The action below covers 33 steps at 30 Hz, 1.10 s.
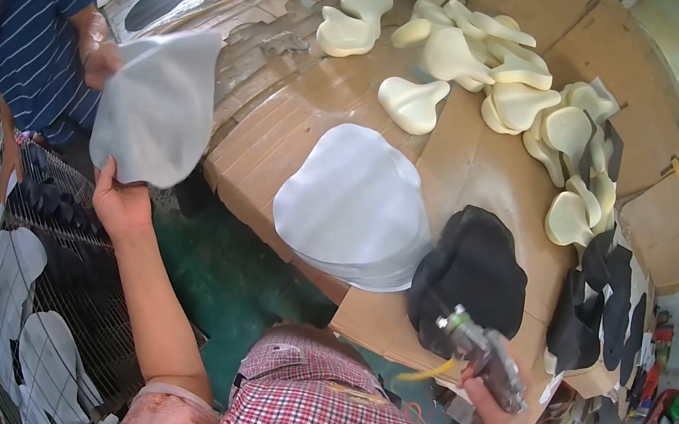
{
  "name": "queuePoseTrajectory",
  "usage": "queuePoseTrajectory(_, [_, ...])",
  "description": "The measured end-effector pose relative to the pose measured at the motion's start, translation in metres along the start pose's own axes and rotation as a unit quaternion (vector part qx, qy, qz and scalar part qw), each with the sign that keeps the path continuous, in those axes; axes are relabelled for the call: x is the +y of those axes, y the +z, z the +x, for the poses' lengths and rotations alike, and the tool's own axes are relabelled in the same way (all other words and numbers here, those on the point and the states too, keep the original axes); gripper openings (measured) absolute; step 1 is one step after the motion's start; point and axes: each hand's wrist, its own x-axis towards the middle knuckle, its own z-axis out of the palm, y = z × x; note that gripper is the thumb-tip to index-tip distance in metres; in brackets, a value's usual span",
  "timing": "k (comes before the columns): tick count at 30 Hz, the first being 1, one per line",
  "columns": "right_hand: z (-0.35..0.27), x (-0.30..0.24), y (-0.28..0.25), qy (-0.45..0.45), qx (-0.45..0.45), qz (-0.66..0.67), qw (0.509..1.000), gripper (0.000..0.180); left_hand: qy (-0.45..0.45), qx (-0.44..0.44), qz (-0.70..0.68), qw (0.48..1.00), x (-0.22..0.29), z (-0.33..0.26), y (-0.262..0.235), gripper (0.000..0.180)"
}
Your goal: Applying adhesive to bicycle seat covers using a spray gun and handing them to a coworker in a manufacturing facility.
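Note:
My left hand (123, 202) pinches the lower edge of a light grey, saddle-shaped sheet (157, 110), held up at the left beyond the table's edge. A co-worker's hand (101, 64) is at the upper left edge of the same sheet. My right hand (499, 407) is wrapped round a metal spray gun (489, 357), its nozzle end over the near side of a stack of black sheets (471, 271). Left of the black stack lies a thick stack of white sheets (355, 192) of similar shape.
Cream foam saddle pads (451, 53) are heaped along the back of the cardboard-covered table (282, 124). More black pieces (608, 296) lie at its right edge. A wire rack (86, 262) with grey pieces (16, 260) stands at my left, near the co-worker (45, 36).

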Motion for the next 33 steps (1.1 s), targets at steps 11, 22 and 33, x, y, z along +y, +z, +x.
queuePoseTrajectory(11, [-0.033,-0.005,-0.035,0.073,0.083,-0.106,0.988,0.049,-0.185,-0.012,0.256,0.949,-0.127,-0.051,-0.060,0.025])
queuePoseTrajectory(22, [0.004,-0.013,-0.030,0.016,0.030,-0.028,0.999,0.058,-0.081,-0.123,0.782,0.605,-0.242,-0.108,-0.117,0.033])
queuePoseTrajectory(33, [0.032,-0.003,-0.039,-0.027,0.006,-0.031,0.999,0.055,-0.067,-0.141,0.789,0.594,-0.228,-0.105,-0.093,0.017])
